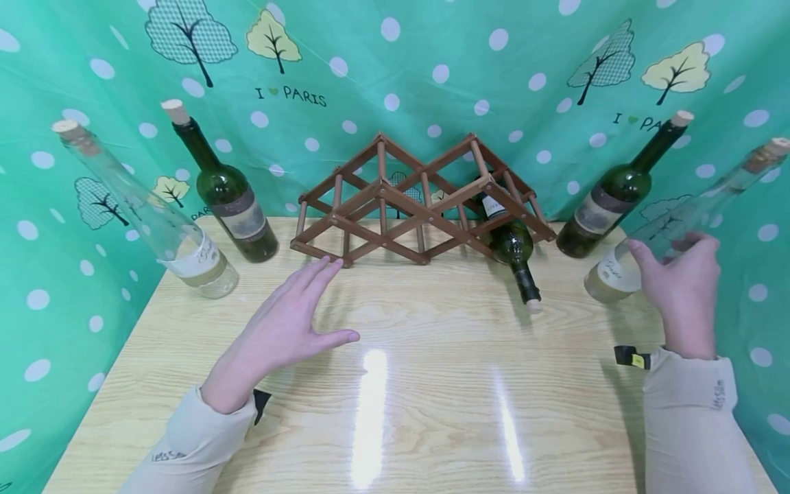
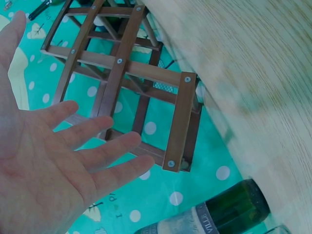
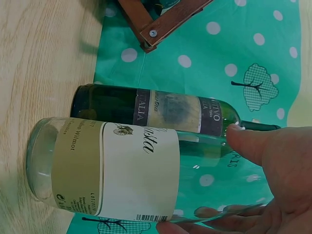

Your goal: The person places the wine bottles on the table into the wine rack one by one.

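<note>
My right hand [image 1: 681, 285] is around the clear glass bottle [image 1: 614, 274] at the right, thumb on one side and fingers on the other. That bottle stands on the table, with a white label [image 3: 139, 168] and a cork. My left hand [image 1: 286, 326] is spread, palm inward, its fingertips by the front left corner of the brown wooden lattice wine rack [image 1: 382, 199]. In the left wrist view its fingers [image 2: 114, 148] are straight and hold nothing. A dark green wine bottle [image 1: 512, 243] lies in the rack's right part, its corked neck pointing toward me.
A green bottle [image 1: 237, 213] and a clear bottle [image 1: 204, 264] stand corked left of the rack. Another green bottle [image 1: 601, 206] stands right of it, close behind the clear one in my right hand. A green dotted curtain [image 1: 395, 68] hangs behind the wooden table [image 1: 432, 384].
</note>
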